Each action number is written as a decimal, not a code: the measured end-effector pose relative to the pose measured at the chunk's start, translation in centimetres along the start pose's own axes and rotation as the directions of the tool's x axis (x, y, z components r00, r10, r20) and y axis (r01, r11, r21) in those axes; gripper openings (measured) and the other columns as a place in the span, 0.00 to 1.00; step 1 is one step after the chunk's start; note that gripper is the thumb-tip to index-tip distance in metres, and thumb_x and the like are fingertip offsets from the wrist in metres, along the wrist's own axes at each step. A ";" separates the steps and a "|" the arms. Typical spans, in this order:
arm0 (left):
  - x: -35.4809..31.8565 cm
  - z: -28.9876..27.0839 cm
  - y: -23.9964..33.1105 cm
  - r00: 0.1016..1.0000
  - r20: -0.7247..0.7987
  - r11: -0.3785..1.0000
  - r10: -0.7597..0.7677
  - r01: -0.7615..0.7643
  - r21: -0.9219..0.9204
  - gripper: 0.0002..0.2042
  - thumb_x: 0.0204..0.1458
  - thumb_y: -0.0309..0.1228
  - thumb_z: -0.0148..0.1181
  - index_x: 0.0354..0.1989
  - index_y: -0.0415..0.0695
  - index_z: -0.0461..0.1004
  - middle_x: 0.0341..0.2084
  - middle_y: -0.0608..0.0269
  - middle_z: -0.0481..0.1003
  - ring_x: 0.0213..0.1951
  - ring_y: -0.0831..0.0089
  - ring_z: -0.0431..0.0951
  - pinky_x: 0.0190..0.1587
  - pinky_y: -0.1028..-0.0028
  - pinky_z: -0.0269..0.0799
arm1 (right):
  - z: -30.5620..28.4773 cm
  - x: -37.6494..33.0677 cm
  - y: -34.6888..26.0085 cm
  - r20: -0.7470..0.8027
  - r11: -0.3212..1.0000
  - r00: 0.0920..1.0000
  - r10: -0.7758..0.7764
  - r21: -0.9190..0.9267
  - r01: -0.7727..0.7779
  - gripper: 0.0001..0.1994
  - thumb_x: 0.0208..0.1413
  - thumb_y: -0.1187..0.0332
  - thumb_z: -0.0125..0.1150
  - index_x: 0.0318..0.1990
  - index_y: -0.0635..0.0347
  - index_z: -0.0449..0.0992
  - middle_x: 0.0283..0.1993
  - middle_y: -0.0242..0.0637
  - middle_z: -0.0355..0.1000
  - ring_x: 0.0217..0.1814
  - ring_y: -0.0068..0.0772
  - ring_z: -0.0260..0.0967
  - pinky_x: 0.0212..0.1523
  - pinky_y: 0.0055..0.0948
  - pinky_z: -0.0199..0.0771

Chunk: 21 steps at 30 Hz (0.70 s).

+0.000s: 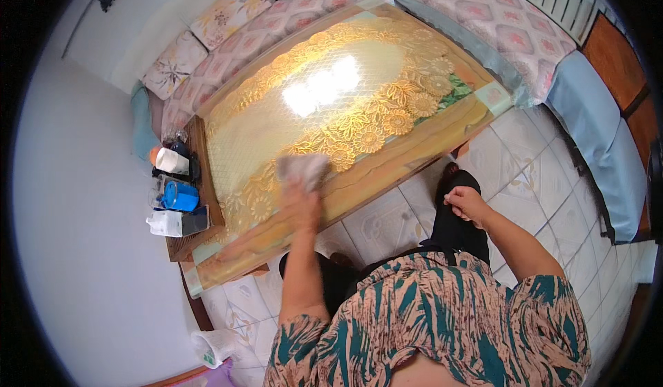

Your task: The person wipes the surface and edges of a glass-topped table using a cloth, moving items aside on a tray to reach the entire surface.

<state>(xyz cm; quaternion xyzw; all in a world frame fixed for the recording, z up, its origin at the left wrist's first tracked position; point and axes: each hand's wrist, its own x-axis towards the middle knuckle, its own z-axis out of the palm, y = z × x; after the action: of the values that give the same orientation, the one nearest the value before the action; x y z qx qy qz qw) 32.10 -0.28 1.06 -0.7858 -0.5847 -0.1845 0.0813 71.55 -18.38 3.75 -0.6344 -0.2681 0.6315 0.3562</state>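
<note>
My left hand (301,195), smeared by motion, presses a greyish-pink cloth (304,169) onto the near part of a low table (376,173). The tabletop has a wood-like border and a clear glossy cover. Under the cloth's edge and to its right runs a gold, flower-patterned lace cloth (369,138). My right hand (468,204) is curled into a loose fist over my right knee, apart from the table, with nothing showing in it.
A wooden tray (206,180) at the table's left end carries a white cup (171,161), a blue mug (181,196) and a white box (166,222). A covered seat (476,10) with cushions (231,15) runs behind the table. A white bag (215,345) lies on the tiled floor.
</note>
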 end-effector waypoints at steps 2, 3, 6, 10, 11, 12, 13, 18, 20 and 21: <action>-2.8 -1.8 -4.9 0.971 0.066 0.973 -0.232 0.231 0.019 0.28 0.48 0.41 0.53 0.60 0.49 0.63 0.61 0.52 0.61 0.59 0.53 0.63 0.60 0.57 0.56 | -1.0 -0.2 0.7 -0.008 1.000 1.000 0.020 0.021 -0.019 0.09 0.58 0.63 0.54 0.31 0.58 0.71 0.14 0.28 0.61 0.10 0.17 0.49 0.10 0.20 0.43; -4.5 -2.9 -6.5 0.936 0.029 0.936 -0.350 0.351 -0.017 0.29 0.49 0.43 0.53 0.61 0.50 0.63 0.61 0.54 0.61 0.58 0.51 0.62 0.60 0.55 0.56 | -1.4 -0.2 0.6 0.001 0.999 1.000 0.023 0.023 -0.023 0.09 0.57 0.64 0.54 0.31 0.59 0.71 0.14 0.28 0.61 0.10 0.17 0.49 0.10 0.20 0.43; -7.2 -4.5 -5.5 0.895 0.010 0.872 -0.447 0.433 0.227 0.28 0.50 0.46 0.53 0.62 0.57 0.62 0.63 0.61 0.58 0.59 0.50 0.60 0.58 0.50 0.56 | -1.8 -0.5 0.7 -0.003 0.999 0.999 0.035 0.032 -0.035 0.08 0.56 0.65 0.55 0.31 0.59 0.71 0.14 0.29 0.62 0.09 0.17 0.49 0.09 0.20 0.42; -6.0 -5.4 3.2 0.879 0.111 0.875 -0.464 0.435 0.212 0.27 0.50 0.48 0.53 0.61 0.63 0.63 0.64 0.66 0.57 0.61 0.48 0.56 0.58 0.47 0.53 | -1.3 -0.4 0.7 -0.012 0.999 1.000 0.010 -0.037 -0.011 0.07 0.55 0.66 0.55 0.31 0.60 0.72 0.16 0.31 0.65 0.12 0.20 0.54 0.11 0.21 0.49; -6.0 -2.6 2.3 0.954 0.112 0.941 -0.279 0.248 0.229 0.27 0.50 0.48 0.52 0.61 0.63 0.63 0.65 0.66 0.56 0.61 0.47 0.55 0.59 0.47 0.51 | -0.2 -0.1 0.9 -0.058 0.994 0.996 -0.066 -0.092 0.061 0.07 0.55 0.66 0.56 0.32 0.61 0.72 0.18 0.31 0.66 0.13 0.20 0.57 0.13 0.21 0.53; -4.5 -2.8 5.5 0.954 0.158 0.963 -0.255 0.236 0.131 0.27 0.50 0.48 0.52 0.62 0.62 0.63 0.65 0.65 0.56 0.62 0.47 0.55 0.60 0.47 0.49 | 0.4 0.4 1.9 -0.122 0.981 0.983 -0.140 -0.153 0.121 0.07 0.54 0.67 0.56 0.32 0.62 0.72 0.19 0.32 0.67 0.15 0.21 0.59 0.15 0.21 0.56; -3.1 -3.4 8.5 0.951 0.200 0.971 -0.237 0.234 0.039 0.28 0.50 0.49 0.51 0.62 0.61 0.63 0.65 0.64 0.56 0.63 0.48 0.54 0.61 0.47 0.47 | 1.1 1.3 2.7 -0.170 0.960 0.961 -0.216 -0.217 0.177 0.07 0.54 0.67 0.57 0.33 0.62 0.72 0.20 0.32 0.68 0.17 0.22 0.62 0.17 0.22 0.60; 2.8 -2.6 15.7 0.943 0.322 0.923 -0.080 0.192 -0.333 0.26 0.54 0.47 0.48 0.58 0.46 0.67 0.62 0.52 0.59 0.63 0.51 0.56 0.62 0.53 0.49 | 5.0 3.3 -1.1 -0.055 0.852 0.868 -0.493 -0.231 0.470 0.18 0.51 0.66 0.59 0.48 0.65 0.68 0.30 0.41 0.72 0.28 0.30 0.70 0.30 0.27 0.71; 3.6 -2.3 16.5 0.937 0.339 0.833 -0.086 0.255 -0.491 0.26 0.57 0.44 0.47 0.56 0.34 0.66 0.62 0.43 0.57 0.64 0.55 0.56 0.63 0.56 0.49 | 6.2 3.0 -3.9 -0.067 0.728 0.781 -0.621 -0.418 0.543 0.23 0.49 0.64 0.61 0.51 0.65 0.66 0.37 0.47 0.72 0.36 0.37 0.71 0.38 0.32 0.71; 3.4 -1.8 16.0 0.932 0.350 0.745 -0.092 0.297 -0.597 0.26 0.56 0.43 0.48 0.56 0.33 0.65 0.61 0.43 0.57 0.64 0.55 0.56 0.64 0.58 0.48 | 6.7 3.1 -4.9 -0.059 0.654 0.731 -0.680 -0.500 0.567 0.25 0.48 0.63 0.61 0.53 0.65 0.65 0.40 0.50 0.71 0.39 0.40 0.71 0.41 0.34 0.71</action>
<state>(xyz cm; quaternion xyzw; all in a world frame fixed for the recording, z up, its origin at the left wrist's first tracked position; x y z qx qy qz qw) 47.78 -2.73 5.47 -0.7182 -0.5712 -0.2597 -0.3007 65.58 -12.23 6.11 -0.6380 -0.5635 0.3069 0.4257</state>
